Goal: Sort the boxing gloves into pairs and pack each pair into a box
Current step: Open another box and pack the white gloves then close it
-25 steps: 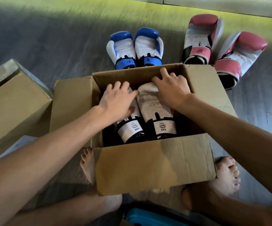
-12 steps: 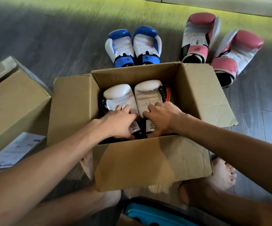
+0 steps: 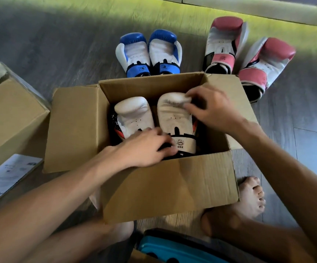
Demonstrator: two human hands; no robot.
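Inside the open box point(image 3: 150, 86) the white pair point(image 3: 134, 114) lies side by side. The right hand point(image 3: 214, 109) has left the cuffs, where it was half a second ago; its fingers point(image 3: 193, 108) now curl over one glove's tip, seating it. The left hand point(image 3: 144, 147) stays at the cuffs, blurred, grip unclear. This pair looks packed; blue pair point(image 3: 148, 54) and pink pair point(image 3: 224, 44) wait on the floor point(image 3: 59, 44).
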